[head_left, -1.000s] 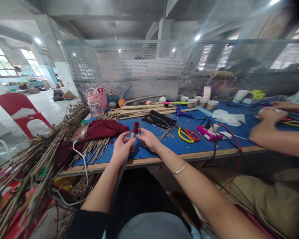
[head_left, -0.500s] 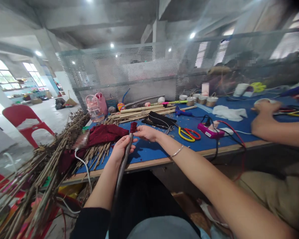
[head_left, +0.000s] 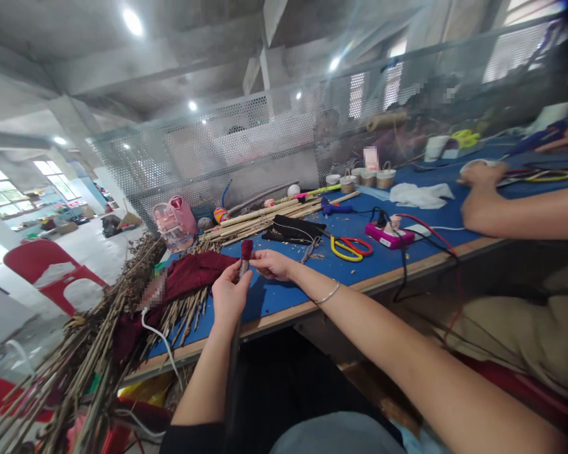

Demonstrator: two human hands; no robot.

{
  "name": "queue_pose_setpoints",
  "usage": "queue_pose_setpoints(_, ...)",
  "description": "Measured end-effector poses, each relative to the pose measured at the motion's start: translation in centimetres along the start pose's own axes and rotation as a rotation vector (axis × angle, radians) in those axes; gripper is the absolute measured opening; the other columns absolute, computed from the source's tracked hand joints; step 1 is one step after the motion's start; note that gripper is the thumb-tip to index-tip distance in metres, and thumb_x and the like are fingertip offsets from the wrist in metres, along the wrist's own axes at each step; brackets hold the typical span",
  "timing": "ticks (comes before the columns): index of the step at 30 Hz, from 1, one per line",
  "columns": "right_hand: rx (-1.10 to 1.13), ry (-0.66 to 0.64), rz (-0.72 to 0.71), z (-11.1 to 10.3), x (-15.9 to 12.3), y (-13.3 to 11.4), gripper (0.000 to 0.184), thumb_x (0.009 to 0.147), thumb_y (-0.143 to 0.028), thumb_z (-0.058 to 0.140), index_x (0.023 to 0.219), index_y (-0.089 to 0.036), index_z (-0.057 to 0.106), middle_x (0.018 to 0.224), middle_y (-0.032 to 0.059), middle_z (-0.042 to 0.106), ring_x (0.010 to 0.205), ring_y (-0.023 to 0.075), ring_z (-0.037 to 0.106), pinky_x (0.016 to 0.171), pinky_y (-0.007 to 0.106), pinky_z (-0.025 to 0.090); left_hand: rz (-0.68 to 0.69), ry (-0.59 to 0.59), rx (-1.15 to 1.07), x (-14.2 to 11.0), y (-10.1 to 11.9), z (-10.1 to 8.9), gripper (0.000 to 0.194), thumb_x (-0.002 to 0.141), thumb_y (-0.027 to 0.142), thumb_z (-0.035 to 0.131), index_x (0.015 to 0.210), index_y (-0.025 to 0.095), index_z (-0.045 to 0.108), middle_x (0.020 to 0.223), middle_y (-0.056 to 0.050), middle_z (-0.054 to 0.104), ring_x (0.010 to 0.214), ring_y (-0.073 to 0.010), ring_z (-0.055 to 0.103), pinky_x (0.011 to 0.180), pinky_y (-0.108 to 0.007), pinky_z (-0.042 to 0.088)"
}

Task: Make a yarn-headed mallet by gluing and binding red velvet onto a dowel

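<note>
My left hand (head_left: 230, 293) is closed around a grey stick (head_left: 243, 269) held upright over the near edge of the table. A small dark red piece of cloth (head_left: 247, 248) wraps the stick's top end. My right hand (head_left: 271, 265) has its thumb and fingertips pinched together at the right side of that cloth, just under its top. Left of my hands a larger dark red cloth (head_left: 196, 274) lies over dry stalks (head_left: 88, 337). Scissors (head_left: 348, 248) with yellow and red handles rest to the right on the blue table (head_left: 288, 299).
Behind my hands lie pale sticks (head_left: 250, 221), a black cloth (head_left: 291, 229) and a blue glue gun (head_left: 336, 207). A purple power strip (head_left: 388, 235) with cords sits at right. A co-worker's hand (head_left: 485, 176) works farther right. A pink bag (head_left: 175, 221) stands against the mesh screen (head_left: 208, 151).
The view has tilted and shifted. My left hand has turned on the stick, its back now more toward me. The right hand's fingers stay at the red cloth on the stick's tip.
</note>
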State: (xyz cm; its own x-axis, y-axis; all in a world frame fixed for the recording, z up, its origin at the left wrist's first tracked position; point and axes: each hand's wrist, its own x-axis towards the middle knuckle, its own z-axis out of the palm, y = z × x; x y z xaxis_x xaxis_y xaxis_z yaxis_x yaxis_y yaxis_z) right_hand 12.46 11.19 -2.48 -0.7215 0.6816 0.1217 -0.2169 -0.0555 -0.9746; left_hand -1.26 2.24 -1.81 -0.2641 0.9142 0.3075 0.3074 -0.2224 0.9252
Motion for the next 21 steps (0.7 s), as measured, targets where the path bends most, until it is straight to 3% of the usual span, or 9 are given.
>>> queue_pose_setpoints(3, 0.025, -0.014, -0.003, -0.1, 0.1, 0.1, 0.035, 0.071, -0.036, 0.068, 0.096, -0.014, 0.056, 0.039, -0.0132, 0.029, 0.033, 0.0048, 0.016, 0.032, 0.016, 0.011, -0.081, -0.056, -0.111, 0.3, -0.1, -0.1, 0.052, 0.070, 0.035, 0.068, 0.114, 0.010, 0.058, 0.071, -0.004, 0.068, 0.051, -0.0120, 0.059, 0.052, -0.025, 0.048)
queue_pose_setpoints(11, 0.060, -0.058, 0.035, 0.0, -0.1, 0.0, 0.037, 0.070, -0.036, 0.070, 0.096, -0.014, 0.055, 0.039, -0.0130, 0.031, 0.033, 0.0037, 0.015, 0.031, 0.016, 0.012, -0.171, -0.155, -0.331, 0.0, -0.5, -0.4, 0.087, 0.069, 0.044, 0.071, 0.138, 0.016, 0.025, 0.081, -0.007, 0.071, 0.050, -0.0106, 0.060, 0.050, -0.023, 0.049)
queue_pose_setpoints(16, 0.057, -0.070, 0.032, 0.1, -0.2, 0.1, 0.038, 0.070, -0.038, 0.071, 0.095, -0.015, 0.053, 0.040, -0.0125, 0.034, 0.031, 0.0031, 0.017, 0.031, 0.016, 0.011, -0.146, -0.138, -0.302, -0.5, -1.0, -0.3, 0.080, 0.071, 0.048, 0.067, 0.137, 0.018, 0.032, 0.085, -0.007, 0.070, 0.053, -0.0111, 0.061, 0.051, -0.023, 0.049)
queue_pose_setpoints(21, 0.035, -0.082, 0.010, 0.4, -0.3, 0.2, 0.040, 0.070, -0.037, 0.072, 0.097, -0.015, 0.052, 0.039, -0.0137, 0.029, 0.032, 0.0033, 0.015, 0.031, 0.017, 0.010, 0.090, 0.066, 0.077, -1.3, -0.7, -0.3, 0.050, 0.070, 0.040, 0.070, 0.116, 0.020, 0.062, 0.093, -0.005, 0.070, 0.058, -0.0097, 0.059, 0.059, -0.021, 0.048)
